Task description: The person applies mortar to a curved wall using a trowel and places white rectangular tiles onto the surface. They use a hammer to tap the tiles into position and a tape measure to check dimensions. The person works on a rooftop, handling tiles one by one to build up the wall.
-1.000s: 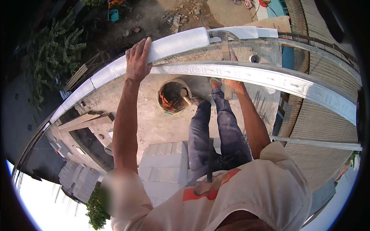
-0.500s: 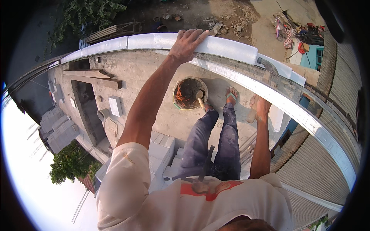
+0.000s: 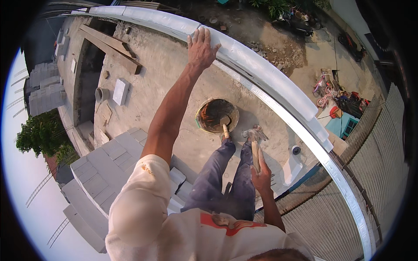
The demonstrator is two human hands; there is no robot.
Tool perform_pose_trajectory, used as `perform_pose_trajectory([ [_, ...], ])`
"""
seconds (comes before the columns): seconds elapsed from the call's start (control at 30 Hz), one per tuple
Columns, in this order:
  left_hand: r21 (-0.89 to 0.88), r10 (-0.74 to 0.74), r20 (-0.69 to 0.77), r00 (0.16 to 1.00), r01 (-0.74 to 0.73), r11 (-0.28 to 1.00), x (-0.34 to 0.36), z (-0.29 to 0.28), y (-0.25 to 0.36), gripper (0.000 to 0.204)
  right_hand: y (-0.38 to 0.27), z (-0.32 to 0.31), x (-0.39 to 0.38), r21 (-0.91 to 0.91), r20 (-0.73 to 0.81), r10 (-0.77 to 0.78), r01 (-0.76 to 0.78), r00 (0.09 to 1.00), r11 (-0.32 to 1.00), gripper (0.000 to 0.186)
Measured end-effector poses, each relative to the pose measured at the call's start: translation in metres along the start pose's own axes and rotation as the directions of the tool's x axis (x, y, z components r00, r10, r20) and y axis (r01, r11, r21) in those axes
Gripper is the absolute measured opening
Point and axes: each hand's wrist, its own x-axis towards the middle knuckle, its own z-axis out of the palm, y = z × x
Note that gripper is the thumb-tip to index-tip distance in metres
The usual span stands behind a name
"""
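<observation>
My left hand [image 3: 201, 50] rests with fingers stretched over the near edge of a curved-looking row of pale blocks [image 3: 254, 65]. Alongside the row runs a long, shiny, pale straightedge [image 3: 300, 126]; its left end lies near my left wrist. My right hand [image 3: 261, 177] is closed around the wooden handle of a hammer [image 3: 255, 156], held low in front of my right leg. The hammer's head is blurred and overlaps my right foot. Between my left foot and the row stands a bucket [image 3: 198, 114] with dark, wet-looking contents and a wooden-handled tool [image 3: 225, 129] in it.
Stacked pale blocks [image 3: 104, 167] stand at my left. Wooden planks [image 3: 115, 50] lie by a dark floor opening [image 3: 90, 82]. A single block [image 3: 121, 91] lies nearby. Beyond the row are lower ground, rubble [image 3: 283, 54] and a corrugated roof [image 3: 326, 230] at the right.
My right hand has brought the hammer down from beside the block row toward my legs. My left hand stays on the blocks. The view has turned and shifted.
</observation>
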Motion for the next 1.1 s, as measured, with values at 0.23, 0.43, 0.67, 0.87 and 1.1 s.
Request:
perform_pose_trajectory([
  [0.23,0.031,-0.016,0.169,0.986,0.011,0.999,0.002,-0.021,-0.030,0.085,-0.071,0.026,0.149,-0.177,-0.082,-0.182,0.165,0.980,0.970,0.077],
  [0.43,0.141,0.002,0.166,0.986,-0.026,0.990,0.000,-0.019,-0.029,0.104,-0.108,0.034,0.224,-0.402,-0.323,-0.451,0.311,0.832,0.861,0.079],
  [0.67,0.162,0.009,0.147,0.989,-0.033,0.986,-0.006,-0.015,-0.035,0.110,-0.113,0.034,0.236,-0.407,-0.380,-0.443,0.283,0.812,0.869,0.080],
  [0.87,0.154,-0.008,0.161,0.987,-0.017,0.988,-0.003,-0.015,-0.035,0.110,-0.107,0.021,0.228,-0.463,-0.357,-0.503,0.319,0.787,0.827,0.082],
  [1.1,0.163,-0.022,0.171,0.985,-0.006,0.987,0.001,-0.019,-0.031,0.106,-0.102,0.014,0.213,-0.494,-0.408,-0.415,0.186,0.813,0.849,0.081],
])
